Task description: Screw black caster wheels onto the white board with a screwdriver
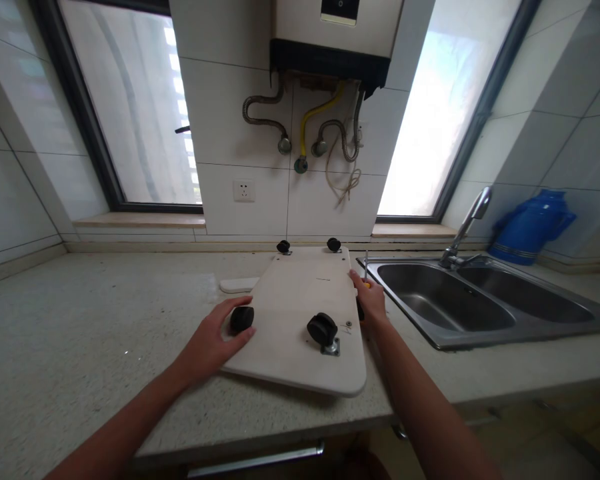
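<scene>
A white board (pixel 300 287) with rounded corners lies on the countertop, its caster side up. Black casters stand at its corners: a near-left caster (pixel 242 320), a near-right caster (pixel 323 328) on a metal plate, a far-left caster (pixel 283 247) and a far-right caster (pixel 333 245). The thumb and fingers of my left hand (pixel 219 341) close around the near-left caster, hiding its mount. At the board's right edge, my right hand (pixel 373 301) is closed on a screwdriver (pixel 367 265), its metal shaft pointing up; the fingers also touch the board's edge.
A white flat piece (pixel 237 285) sticks out left of the board. To the right are a double steel sink (pixel 430 333), a faucet (pixel 465 227) and a blue thermos jug (pixel 533 227). A water heater (pixel 335 40) with hoses hangs on the wall. Drawer handles line the counter's front.
</scene>
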{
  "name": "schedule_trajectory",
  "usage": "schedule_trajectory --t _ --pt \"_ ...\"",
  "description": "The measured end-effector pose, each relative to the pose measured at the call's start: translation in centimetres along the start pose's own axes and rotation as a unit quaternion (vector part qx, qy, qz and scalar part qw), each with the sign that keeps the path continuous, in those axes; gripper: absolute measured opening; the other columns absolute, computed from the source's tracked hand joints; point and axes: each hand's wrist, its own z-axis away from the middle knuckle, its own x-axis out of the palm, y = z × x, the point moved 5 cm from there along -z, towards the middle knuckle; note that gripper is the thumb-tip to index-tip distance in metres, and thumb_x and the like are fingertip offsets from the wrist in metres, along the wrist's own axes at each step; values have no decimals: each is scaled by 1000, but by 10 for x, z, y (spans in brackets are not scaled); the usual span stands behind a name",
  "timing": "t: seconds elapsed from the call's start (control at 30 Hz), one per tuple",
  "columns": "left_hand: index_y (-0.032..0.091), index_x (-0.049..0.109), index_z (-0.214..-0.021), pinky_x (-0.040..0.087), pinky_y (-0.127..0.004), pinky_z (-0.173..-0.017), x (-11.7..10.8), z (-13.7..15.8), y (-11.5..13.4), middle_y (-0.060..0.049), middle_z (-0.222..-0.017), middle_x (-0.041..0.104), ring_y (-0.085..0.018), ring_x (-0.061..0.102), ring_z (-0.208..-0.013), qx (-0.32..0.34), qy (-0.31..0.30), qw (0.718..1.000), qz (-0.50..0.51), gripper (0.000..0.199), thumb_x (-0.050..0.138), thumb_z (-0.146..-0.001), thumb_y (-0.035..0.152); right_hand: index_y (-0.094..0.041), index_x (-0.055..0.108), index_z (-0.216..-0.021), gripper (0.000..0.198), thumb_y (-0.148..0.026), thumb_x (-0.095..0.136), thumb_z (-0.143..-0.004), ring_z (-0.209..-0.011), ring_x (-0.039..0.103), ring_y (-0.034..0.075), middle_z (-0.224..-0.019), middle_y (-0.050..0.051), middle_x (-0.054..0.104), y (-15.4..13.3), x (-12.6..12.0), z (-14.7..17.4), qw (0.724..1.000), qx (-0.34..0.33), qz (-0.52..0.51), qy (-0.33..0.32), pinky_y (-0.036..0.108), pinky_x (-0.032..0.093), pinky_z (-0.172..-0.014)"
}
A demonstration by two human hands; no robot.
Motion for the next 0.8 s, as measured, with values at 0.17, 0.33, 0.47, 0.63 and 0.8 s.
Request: schedule_trajectory --t 0.17,0.33,0.47,0.63,0.8 --pt "23 84 -106 57 -29 -91 5 -9 -22 -8 -96 80 -27 71 -94 0 -47 999 -18 36 95 -78 43 -17 70 -129 41 -50 69 -105 -102 74 20 -122 8 74 3 3 1 999 17 -33 -23 40 67 -88" --pt "22 83 -94 56 -28 -83 -16 4 -32 -10 -92 78 -28 68 -89 27 15 1000 -4 36 73 -96 57 -17 70 -129 40 -49 68 -105 -103 74 20 -123 9 74 3 7 1 998 20 -52 -26 40 66 -89" --pt "22 84 -96 54 -30 -101 -16 5 -34 -10 -104 79 -31 69 -105 18 10 1000 2 32 70 -99 52 -17 70 -128 40 -49 68 -105 -100 74 19 -121 8 74 1 8 2 998 20 -57 -25 39 66 -87" --pt "25 81 -130 52 -32 -112 -5 1 -49 -8 -141 77 -31 68 -130 -183 -15 981 69 40 72 -100 50 -17 70 -126 41 -51 67 -105 -98 73 19 -118 7 74 -1 10 6 997 29 -56 -44 38 66 -85" --pt "14 80 -130 62 -32 -84 8 3 -55 -15 -124 84 -29 78 -103 -294 -77 932 195 50 83 -88 41 -16 70 -126 40 -50 69 -104 -100 74 19 -119 8 75 -1 11 7 995 50 -62 -67 39 66 -88"
